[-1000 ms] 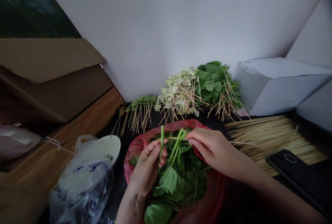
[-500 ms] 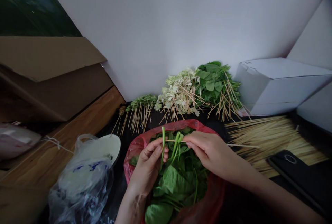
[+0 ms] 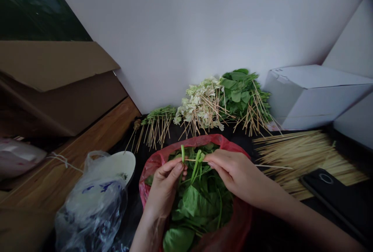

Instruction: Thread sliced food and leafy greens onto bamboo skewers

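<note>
My right hand [image 3: 233, 168] is closed around a thin wooden skewer [image 3: 274, 165], whose long end sticks out to the right behind the hand. Several green stems [image 3: 197, 164] of a leafy vegetable are threaded on the skewer, just left of my right fingertips. My left hand [image 3: 167, 180] pinches another green stem [image 3: 183, 153] upright at the skewer's left end. Both hands are over a red plastic bag [image 3: 145, 170] full of loose leafy greens [image 3: 195, 201]. Whether the skewer tip has gone through that left stem is hard to make out.
Skewered greens [image 3: 241, 88], pale cabbage skewers [image 3: 201, 102] and short green skewers [image 3: 160, 115] lie along the wall. Bare skewers [image 3: 285, 153] and a black phone [image 3: 329, 189] are at right, beside a white box [image 3: 314, 96]. At left are a white bowl [image 3: 128, 162], a clear bag [image 3: 93, 209] and a cardboard box [image 3: 67, 104].
The stem in my left hand has slid lower between the fingers, so less of it shows above the skewer. My left hand has shifted slightly left; my right hand has barely moved.
</note>
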`<action>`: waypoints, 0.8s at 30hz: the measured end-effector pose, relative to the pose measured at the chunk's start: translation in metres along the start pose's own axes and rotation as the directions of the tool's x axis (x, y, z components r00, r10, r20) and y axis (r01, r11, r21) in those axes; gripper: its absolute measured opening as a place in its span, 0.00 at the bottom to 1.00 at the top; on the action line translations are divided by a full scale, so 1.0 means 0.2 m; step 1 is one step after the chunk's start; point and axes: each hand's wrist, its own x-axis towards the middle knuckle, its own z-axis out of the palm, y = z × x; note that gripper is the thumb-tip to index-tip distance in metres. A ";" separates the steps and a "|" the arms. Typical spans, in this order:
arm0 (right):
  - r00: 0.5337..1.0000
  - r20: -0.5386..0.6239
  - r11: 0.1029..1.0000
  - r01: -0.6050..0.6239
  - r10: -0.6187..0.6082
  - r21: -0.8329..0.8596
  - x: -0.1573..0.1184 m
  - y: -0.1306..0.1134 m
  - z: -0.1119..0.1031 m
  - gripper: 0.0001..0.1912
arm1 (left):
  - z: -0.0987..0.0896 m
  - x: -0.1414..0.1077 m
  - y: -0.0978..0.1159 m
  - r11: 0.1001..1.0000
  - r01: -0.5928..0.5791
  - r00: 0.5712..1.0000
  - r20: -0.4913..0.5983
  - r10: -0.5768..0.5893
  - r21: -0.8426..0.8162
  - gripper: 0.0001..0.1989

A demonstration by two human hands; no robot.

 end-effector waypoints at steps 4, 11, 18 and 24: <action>1.000 0.015 1.000 -0.006 0.006 0.005 -0.01 -0.01 0.01 0.14 | -0.01 0.00 0.00 0.999 0.000 1.000 -0.005 0.000 0.046 0.17; 1.000 0.014 0.999 0.006 -0.007 0.032 -0.02 -0.01 0.03 0.14 | -0.02 0.00 -0.01 0.995 0.001 1.000 0.027 -0.004 0.096 0.16; 0.999 0.037 1.000 -0.003 0.002 0.021 -0.01 -0.01 0.05 0.14 | -0.02 -0.01 -0.01 0.976 -0.068 0.989 0.145 0.039 0.206 0.09; 1.000 -0.009 0.998 0.019 -0.019 0.059 -0.01 -0.02 0.06 0.13 | -0.03 0.01 -0.04 0.917 -0.287 0.949 0.216 0.231 0.276 0.04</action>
